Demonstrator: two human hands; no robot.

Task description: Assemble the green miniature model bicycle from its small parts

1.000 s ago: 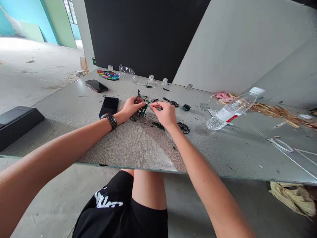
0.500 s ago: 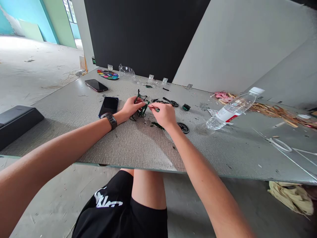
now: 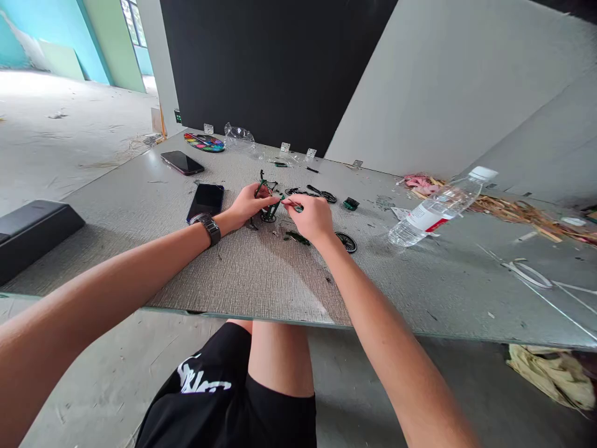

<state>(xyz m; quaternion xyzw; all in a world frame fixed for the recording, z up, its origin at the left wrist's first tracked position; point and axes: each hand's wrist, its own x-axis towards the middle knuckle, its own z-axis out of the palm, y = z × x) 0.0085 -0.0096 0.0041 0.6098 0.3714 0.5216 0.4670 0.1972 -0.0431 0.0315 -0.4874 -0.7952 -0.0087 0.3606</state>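
My left hand is closed on a small dark green model bicycle frame, held just above or on the table in front of me. My right hand pinches something thin and dark against the frame, too small to name. The two hands' fingertips almost meet there. Right of my right wrist lies a loose spoked wheel. Beyond the right hand are another wheel with dark parts and a small green-black piece. A green part lies below the right hand.
Two phones, one black and one farther back, lie to the left near a paint palette. Clear plastic packaging sits by the back panel. A water bottle leans at the right. A dark box stands at far left.
The hands stay on the bicycle frame with only slight finger movement. The view has shifted a little; nothing on the table has visibly changed place.
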